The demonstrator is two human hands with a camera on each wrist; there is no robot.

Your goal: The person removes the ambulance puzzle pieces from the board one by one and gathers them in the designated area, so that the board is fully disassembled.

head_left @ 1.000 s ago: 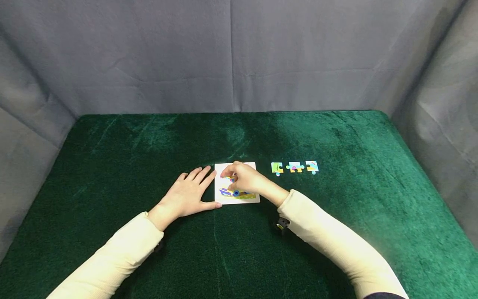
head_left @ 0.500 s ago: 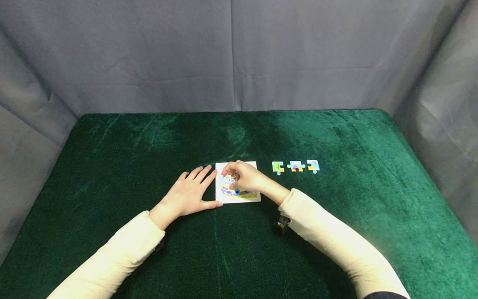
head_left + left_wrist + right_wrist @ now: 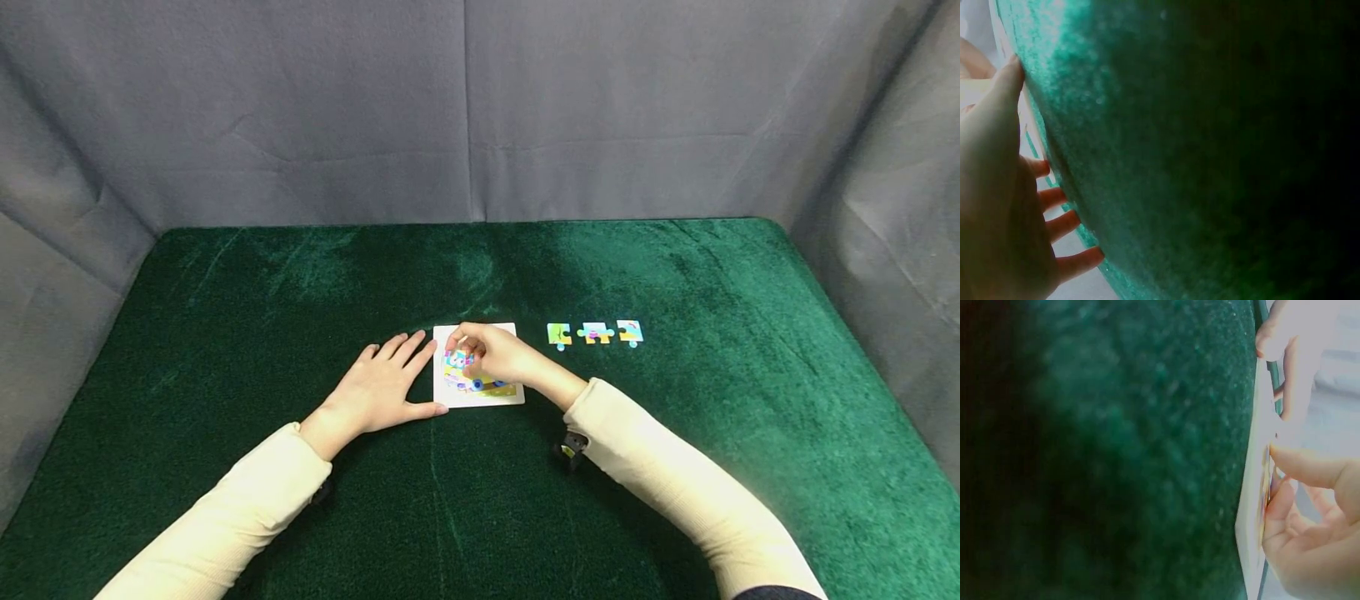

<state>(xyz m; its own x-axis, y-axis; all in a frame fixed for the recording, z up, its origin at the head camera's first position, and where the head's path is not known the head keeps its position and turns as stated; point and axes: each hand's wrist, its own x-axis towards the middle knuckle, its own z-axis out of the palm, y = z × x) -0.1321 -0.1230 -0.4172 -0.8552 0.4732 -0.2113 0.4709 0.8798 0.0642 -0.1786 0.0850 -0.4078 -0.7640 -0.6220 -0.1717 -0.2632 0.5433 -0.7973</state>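
In the head view a white square puzzle board (image 3: 480,402) lies on the green cloth, with a cartoon vehicle picture in it. My left hand (image 3: 378,387) lies palm down with fingers spread; its index finger and thumb touch the board's left edge. Over the picture arches my right hand (image 3: 498,354), fingers curled, thumb and index finger at the sides of a colorful puzzle piece (image 3: 458,362) at the picture's left. The right wrist view catches the thumb (image 3: 1310,467) close against the board's face; the hand partly hides the piece and the picture's right side.
Right of the board, three loose jigsaw pieces lie in a row: a green one (image 3: 558,335), a pink-and-blue one (image 3: 596,333) and a blue-and-yellow one (image 3: 630,332). Green cloth (image 3: 675,275) covers the table, and grey curtains (image 3: 300,108) surround its back and sides.
The right hand's fingers have shifted slightly over the picture's left part, and the white gap beneath the piece has shrunk. The left hand stays at the board's edge; the loose pieces have not moved.
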